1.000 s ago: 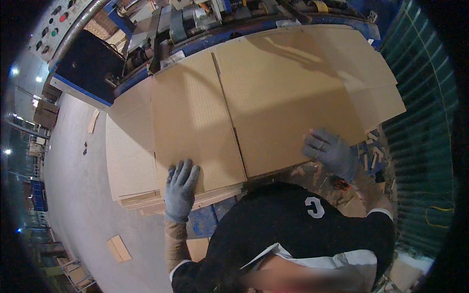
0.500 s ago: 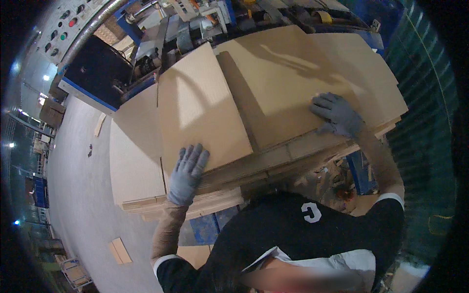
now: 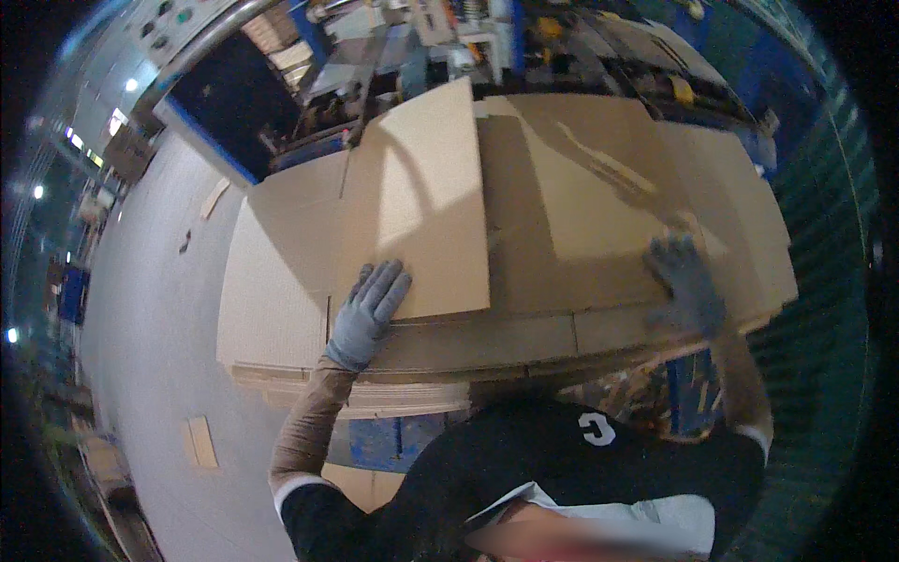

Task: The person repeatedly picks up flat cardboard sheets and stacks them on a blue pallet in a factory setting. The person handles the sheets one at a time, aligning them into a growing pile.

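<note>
A brown cardboard panel [image 3: 433,201] lies at a slant on top of a stack of flat cardboard [image 3: 440,348]. My left hand [image 3: 368,317], in a grey glove, rests on the panel's near left corner with its fingers stretched out. To the right is a wider cardboard sheet [image 3: 599,225], partly in shadow. Over its right near part is my right hand [image 3: 690,281], also gloved, fingers spread and somewhat blurred. Whether its palm presses on the sheet I cannot tell.
A machine with rollers and metal bars [image 3: 449,51] stands directly beyond the stack. A dark blue panel [image 3: 229,112] is at the far left, near a control box with buttons [image 3: 169,23]. Cardboard scraps [image 3: 200,442] lie on the grey floor. Green corrugated sheeting [image 3: 833,281] stands right.
The view has turned, and machine and cardboard sit further right and lower in it. My right hand shows lower and further right. My left hand stays at the panel's near left corner.
</note>
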Demonstrator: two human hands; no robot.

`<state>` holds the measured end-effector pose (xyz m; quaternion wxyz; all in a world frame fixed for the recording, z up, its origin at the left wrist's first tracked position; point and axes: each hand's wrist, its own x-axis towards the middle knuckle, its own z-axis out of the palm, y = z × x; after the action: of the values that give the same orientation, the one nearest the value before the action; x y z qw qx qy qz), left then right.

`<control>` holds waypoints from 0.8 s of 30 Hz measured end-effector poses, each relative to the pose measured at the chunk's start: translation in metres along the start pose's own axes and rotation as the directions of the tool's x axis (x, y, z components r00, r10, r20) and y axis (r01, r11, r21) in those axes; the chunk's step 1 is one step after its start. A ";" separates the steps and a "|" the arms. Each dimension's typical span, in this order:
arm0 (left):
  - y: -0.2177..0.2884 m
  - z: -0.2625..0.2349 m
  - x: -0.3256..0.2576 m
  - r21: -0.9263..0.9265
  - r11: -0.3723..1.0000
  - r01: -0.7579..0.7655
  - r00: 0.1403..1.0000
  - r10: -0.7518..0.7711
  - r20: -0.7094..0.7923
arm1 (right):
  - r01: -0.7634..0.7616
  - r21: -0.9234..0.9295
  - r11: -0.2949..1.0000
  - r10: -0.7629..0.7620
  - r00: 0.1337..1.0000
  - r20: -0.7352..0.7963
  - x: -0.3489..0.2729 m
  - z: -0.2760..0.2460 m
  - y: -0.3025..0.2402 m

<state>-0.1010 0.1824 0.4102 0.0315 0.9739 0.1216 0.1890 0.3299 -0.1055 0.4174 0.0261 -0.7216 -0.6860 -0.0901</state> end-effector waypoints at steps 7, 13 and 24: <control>-0.057 0.024 0.051 0.023 0.999 0.036 0.988 -0.032 -0.153 | -0.104 0.063 0.993 0.080 0.949 0.305 0.047 -0.009 0.020; -0.093 0.054 0.150 0.240 0.872 0.427 0.894 -0.367 -0.257 | -0.214 -0.115 0.970 0.185 0.956 -0.227 0.135 0.045 0.071; -0.086 0.012 -0.133 -0.545 0.174 0.820 -0.211 -0.793 -0.571 | -0.875 0.278 0.396 0.857 0.243 -0.455 -0.121 0.031 0.100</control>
<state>-0.2359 0.2326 0.3420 0.0726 0.4507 0.7189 0.5242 0.4272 -0.2257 0.3751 0.2479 -0.9210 -0.1357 -0.2680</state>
